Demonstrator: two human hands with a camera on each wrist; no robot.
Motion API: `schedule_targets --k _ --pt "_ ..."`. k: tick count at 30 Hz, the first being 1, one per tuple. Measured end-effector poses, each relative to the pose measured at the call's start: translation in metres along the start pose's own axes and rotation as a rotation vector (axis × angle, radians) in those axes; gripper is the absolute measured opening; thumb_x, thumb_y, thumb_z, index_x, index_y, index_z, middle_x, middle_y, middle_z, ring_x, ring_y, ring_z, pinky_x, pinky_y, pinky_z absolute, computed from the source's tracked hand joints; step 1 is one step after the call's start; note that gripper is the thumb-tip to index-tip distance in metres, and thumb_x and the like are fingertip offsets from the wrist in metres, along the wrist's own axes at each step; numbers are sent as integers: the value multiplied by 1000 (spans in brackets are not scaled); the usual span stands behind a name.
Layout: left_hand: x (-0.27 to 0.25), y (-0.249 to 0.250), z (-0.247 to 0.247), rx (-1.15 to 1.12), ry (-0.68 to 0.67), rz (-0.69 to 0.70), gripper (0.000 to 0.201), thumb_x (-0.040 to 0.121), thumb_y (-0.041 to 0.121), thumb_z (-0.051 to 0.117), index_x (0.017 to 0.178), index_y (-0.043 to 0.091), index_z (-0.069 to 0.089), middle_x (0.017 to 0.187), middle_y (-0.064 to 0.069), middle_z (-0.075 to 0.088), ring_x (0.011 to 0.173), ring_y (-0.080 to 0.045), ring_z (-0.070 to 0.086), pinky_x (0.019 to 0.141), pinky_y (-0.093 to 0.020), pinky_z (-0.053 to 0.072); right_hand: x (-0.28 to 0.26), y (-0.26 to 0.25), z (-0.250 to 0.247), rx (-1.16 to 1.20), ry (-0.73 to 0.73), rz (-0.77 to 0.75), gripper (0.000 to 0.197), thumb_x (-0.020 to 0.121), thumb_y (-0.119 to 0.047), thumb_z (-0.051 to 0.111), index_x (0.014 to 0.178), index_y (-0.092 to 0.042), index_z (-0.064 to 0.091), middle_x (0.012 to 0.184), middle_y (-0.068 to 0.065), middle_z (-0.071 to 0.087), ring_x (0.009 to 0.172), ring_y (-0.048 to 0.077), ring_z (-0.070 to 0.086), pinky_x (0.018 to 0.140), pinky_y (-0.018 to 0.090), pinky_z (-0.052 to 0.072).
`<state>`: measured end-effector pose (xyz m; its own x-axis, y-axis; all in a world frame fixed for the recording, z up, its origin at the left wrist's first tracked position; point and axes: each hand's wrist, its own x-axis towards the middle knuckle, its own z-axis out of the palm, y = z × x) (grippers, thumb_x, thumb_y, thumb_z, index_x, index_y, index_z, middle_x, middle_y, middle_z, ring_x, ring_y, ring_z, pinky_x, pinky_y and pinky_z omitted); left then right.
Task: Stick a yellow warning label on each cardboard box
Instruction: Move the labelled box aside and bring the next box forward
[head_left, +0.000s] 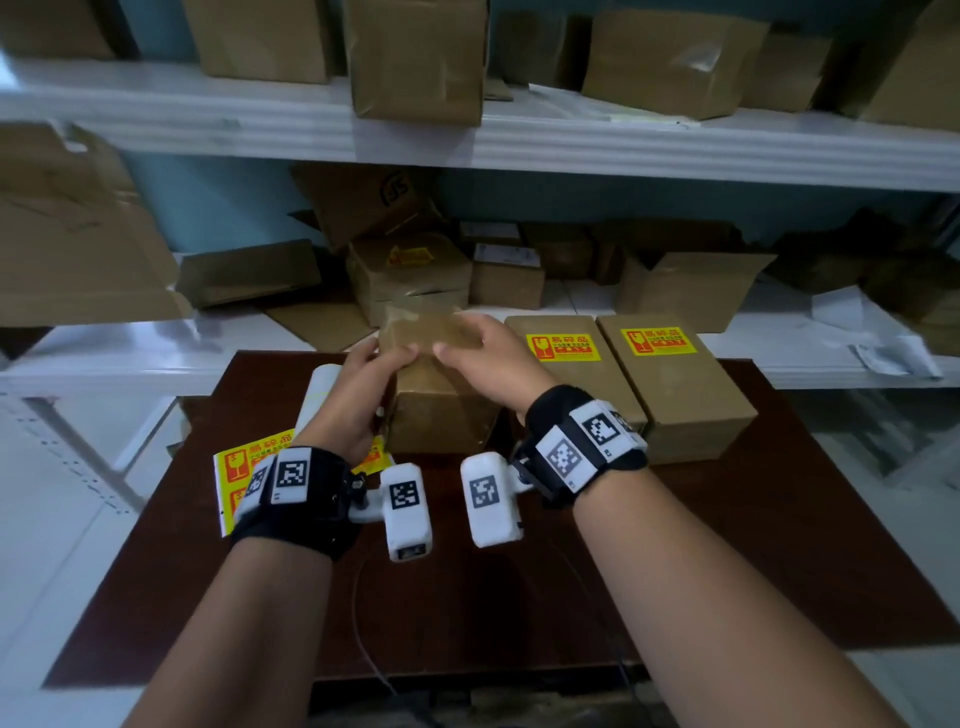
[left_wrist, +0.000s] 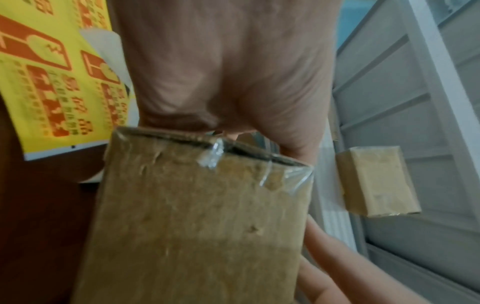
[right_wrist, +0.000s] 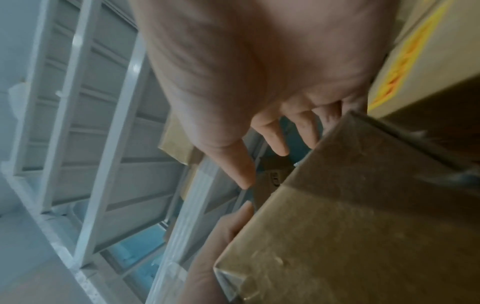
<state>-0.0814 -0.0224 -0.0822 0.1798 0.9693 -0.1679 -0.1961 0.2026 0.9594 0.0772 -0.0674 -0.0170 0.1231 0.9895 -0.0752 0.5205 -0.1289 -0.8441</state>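
Dark brown table filled lower centre, thin cable looping near its btm edge. White shelf rack ran across the top w/ teal wall behind; crumpled white paper lay mid-right.

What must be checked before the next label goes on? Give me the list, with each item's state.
1. Grip on the unlabelled box: the left hand grips its left side. Ok.
2. Top face free for a label: the right hand rests on it, fingers spread. Not ok.
3. Box sitting flat on the table: contact is unclear in these views. Cannot tell.
4. Label sheet in reach: it lies at the table's left, partly under the left wrist. Ok.
5. Peeled label ready: none is seen in either hand. Not ok.
6. Labelled boxes out of the way: they lie to the right. Ok.
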Motion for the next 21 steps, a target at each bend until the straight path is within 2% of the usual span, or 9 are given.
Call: schedule_targets --k 3,7,9,11,13,15,18,21 --pt "0 -13 10 32 8 -37 46 86 31 70 127 14 59 113 -10 72 94 -22 73 62 -29 56 -6 26 3 147 -43 111 69 93 -39 67 153 -22 37 147 -1 51 123 20 57 104 41 51" --pt "0 -24 27 -10 -65 -97 37 92 25 62 125 9 60 115 -19 71 93 -28 72 67 -33 56 -11 47 -1 246 -28 198 73 98 -36 61 158 -23 23 147 0 46 111 17 54 90 32 50" --pt "-2 -27 35 -21 -87 -126 33 95 26 58 125 10 59 112 -18 70 92 -28 71 68 -35 57 -11 55 -4 269 0 218 71 99 -30 59 159 -21 22 148 2 46 115 19 54 96 35 50" --pt "0 -33 41 4 -94 -149 35 96 28 57 127 12 57 115 -17 69 98 -30 69 75 -38 58 -12 64 -8 276 22 231 69 100 -25 59 159 -20 22 148 4 47 120 21 54 105 39 47" --pt "-2 -37 46 64 -121 -170 43 92 31 60 131 14 56 119 -15 69 107 -32 68 83 -42 57 -15 73 -12 265 28 246 69 100 -22 58 159 -20 21 148 4 47 124 22 52 107 40 45" --pt "-2 -43 51 120 -140 -186 48 89 28 59 135 14 54 122 -13 69 111 -30 66 88 -41 56 -17 83 -15 240 50 246 69 100 -19 59 158 -20 22 148 4 47 129 24 50 109 41 43" --pt "-4 -48 59 185 -165 -197 37 96 16 52 132 11 55 123 -10 68 112 -25 65 89 -36 55 -20 95 -19 210 91 237 72 96 -16 63 158 -21 25 147 3 50 129 23 52 112 43 43" --pt "-6 -50 61 271 -197 -234 32 98 17 50 129 14 57 124 -14 67 109 -26 65 94 -40 52 -20 103 -22 192 78 230 76 92 -18 68 157 -21 29 147 1 51 129 23 53 112 44 43"
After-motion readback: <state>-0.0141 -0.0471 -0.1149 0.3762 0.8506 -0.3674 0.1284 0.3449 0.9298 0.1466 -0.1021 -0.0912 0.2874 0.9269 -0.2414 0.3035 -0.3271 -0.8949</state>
